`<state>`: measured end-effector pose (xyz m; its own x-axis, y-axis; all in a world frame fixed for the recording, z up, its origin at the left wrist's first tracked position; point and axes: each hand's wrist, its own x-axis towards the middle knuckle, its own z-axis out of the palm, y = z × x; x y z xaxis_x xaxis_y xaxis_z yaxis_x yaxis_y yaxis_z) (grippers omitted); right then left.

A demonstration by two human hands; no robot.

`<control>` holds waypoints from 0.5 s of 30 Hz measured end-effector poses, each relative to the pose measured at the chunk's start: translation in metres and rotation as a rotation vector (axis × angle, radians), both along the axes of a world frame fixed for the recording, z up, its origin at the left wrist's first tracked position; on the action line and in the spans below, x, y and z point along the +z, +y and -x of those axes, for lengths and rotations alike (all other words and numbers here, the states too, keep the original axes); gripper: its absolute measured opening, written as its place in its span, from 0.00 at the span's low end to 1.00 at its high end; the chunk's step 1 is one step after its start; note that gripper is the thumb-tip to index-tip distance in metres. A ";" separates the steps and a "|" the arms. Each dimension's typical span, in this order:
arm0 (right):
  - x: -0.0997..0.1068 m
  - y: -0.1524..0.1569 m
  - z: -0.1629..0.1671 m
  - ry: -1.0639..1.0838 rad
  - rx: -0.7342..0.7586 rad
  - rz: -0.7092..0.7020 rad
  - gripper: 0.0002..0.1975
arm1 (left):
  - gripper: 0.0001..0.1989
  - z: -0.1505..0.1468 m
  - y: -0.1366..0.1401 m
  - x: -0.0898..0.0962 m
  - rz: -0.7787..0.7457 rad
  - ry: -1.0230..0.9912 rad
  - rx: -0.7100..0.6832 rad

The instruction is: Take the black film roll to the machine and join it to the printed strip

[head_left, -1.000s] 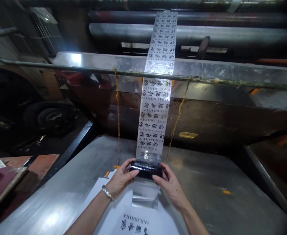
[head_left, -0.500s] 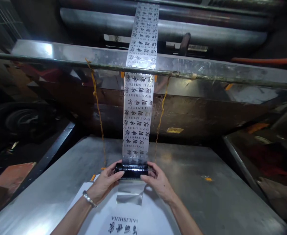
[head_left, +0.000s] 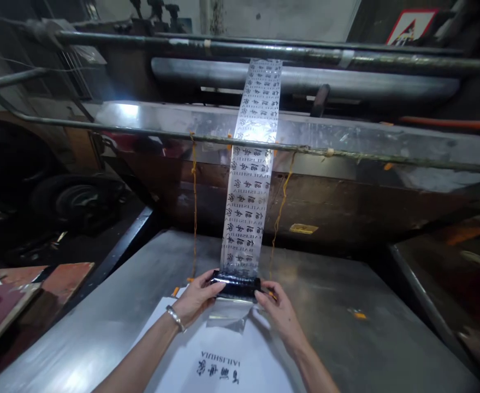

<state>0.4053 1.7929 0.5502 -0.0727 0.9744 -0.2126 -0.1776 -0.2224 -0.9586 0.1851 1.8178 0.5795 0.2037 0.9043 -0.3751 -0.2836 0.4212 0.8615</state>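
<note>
A long strip of clear printed film (head_left: 250, 174) runs down from the machine's rollers to a dark roll (head_left: 236, 286) just above the metal table (head_left: 346, 327). My left hand (head_left: 196, 299), with a bracelet at the wrist, grips the roll's left end. At the roll's right end my right hand (head_left: 276, 311) holds on. A loose flap of clear film (head_left: 228, 321) hangs below the roll. Under my hands lies a white sheet (head_left: 219, 360) with the same black print.
A thin metal bar (head_left: 346, 154) crosses in front of the machine's shiny panel, with yellow strings (head_left: 194, 207) hanging from it. Grey rollers (head_left: 346, 82) sit behind. A reddish board (head_left: 55, 275) and a wheel (head_left: 73, 204) lie to the left. A warning sign (head_left: 409, 26) is top right.
The view tilted up and shifted, showing more of the machine's top. Both hands stay on the roll, which now sits slightly farther from me with the film flap shorter.
</note>
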 end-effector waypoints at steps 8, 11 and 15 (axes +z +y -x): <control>0.012 -0.028 0.009 0.152 -0.124 0.094 0.24 | 0.32 0.008 -0.027 0.018 0.000 0.060 0.067; 0.019 -0.053 -0.002 0.267 -0.210 0.195 0.25 | 0.32 0.024 -0.063 0.032 -0.063 0.249 0.118; 0.037 -0.097 -0.005 0.308 -0.198 0.201 0.24 | 0.28 0.029 -0.139 0.056 -0.296 0.576 0.096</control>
<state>0.4099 1.6959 0.5875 0.0217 0.9175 -0.3972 -0.5076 -0.3321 -0.7950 0.1566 1.6784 0.6355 -0.0421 0.9903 -0.1323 0.2336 0.1385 0.9624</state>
